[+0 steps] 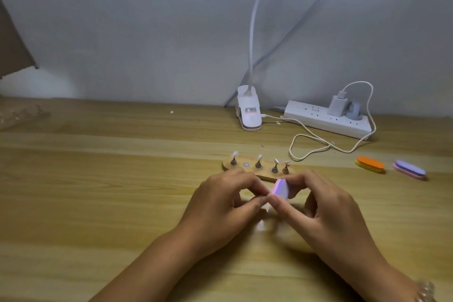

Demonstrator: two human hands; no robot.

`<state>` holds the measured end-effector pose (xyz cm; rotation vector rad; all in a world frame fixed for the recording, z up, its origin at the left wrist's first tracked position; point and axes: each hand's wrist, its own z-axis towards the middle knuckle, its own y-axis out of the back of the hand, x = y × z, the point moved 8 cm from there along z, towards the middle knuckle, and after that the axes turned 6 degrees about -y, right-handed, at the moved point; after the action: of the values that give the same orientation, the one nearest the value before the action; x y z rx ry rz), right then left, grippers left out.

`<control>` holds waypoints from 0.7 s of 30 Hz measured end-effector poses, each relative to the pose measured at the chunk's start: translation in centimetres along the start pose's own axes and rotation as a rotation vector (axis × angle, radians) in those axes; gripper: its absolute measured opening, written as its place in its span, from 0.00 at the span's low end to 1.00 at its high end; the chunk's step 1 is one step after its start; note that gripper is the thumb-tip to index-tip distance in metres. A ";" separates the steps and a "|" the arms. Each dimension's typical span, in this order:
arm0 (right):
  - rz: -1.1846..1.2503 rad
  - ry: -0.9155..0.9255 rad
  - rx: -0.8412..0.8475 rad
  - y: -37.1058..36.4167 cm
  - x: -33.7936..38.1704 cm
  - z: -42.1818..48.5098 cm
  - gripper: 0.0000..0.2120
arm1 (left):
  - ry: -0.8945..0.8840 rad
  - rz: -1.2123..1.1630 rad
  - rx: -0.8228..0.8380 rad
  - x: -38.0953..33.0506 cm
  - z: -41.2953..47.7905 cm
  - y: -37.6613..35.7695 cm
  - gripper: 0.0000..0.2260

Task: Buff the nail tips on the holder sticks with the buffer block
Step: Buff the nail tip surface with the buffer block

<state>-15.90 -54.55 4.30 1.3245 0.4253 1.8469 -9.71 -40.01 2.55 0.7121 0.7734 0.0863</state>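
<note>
Lower centre: left hand (228, 200) pinches a small blurred item, likely a stick (266, 205). Right hand (318, 206) pinches the buffer (281, 189) against it. Advise light, short strokes with the stick held steady. Beyond, four sticks (258, 162) stand upright in the base (266, 175) on the surface (122, 179).

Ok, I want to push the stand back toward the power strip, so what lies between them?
In the head view, a loop of white cable lies on the table between the wooden stand and the power strip; the rest is bare wood.
</note>
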 end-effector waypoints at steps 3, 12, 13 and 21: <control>-0.030 0.082 0.031 -0.6 1.2 -0.3 0.17 | -0.001 -0.021 0.027 0.0 -0.1 -0.2 0.05; -0.057 0.083 0.048 -0.9 1.0 -0.3 0.18 | 0.026 0.002 0.046 0.3 -0.1 -0.3 0.08; -0.039 0.066 0.047 -0.8 0.9 -0.3 0.18 | 0.024 0.004 0.047 0.2 -0.1 -0.3 0.08; -0.050 0.090 0.070 -1.0 1.4 -0.4 0.19 | -0.004 0.031 0.087 -0.1 -0.1 -0.5 0.13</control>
<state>-16.07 -52.81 4.33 1.2689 0.5707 1.8699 -9.96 -40.39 2.22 0.8070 0.7662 0.0798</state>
